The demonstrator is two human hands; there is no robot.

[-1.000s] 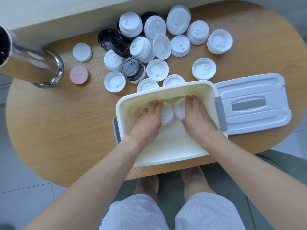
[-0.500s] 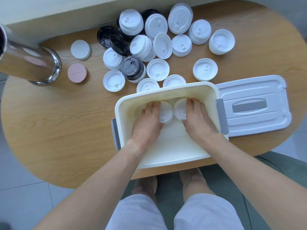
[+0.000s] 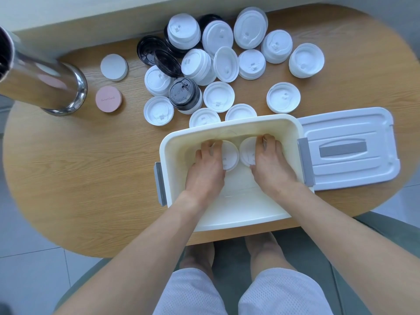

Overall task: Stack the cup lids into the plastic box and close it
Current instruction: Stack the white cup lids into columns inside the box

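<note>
Both hands are seen a little farther into the plastic box than half a second ago, and their fingertips are now curled over the far edges of two lids. Little else is changed.

A white lid is held by the left hand, with the fingers bent over its far edge. Another white lid is held the same way by the right hand. Both lids are stood side by side near the far wall of the box, almost touching.

The step in hand looks like the setting down of the first two lids, so the job is only just begun. Next, the lids should be let go and more should be picked up from the pile of cup lids on the bench, just behind the box. Some lids there are already nested in small stacks, so they can be lifted together. A few black lids are mixed in.

The box lid is laid flat to the right, touching the box, and is needed last. A shiny metal can, a pink disc and a white disc are left at the far left, well apart from the box. Nothing is seen in the way of the pile.
</note>
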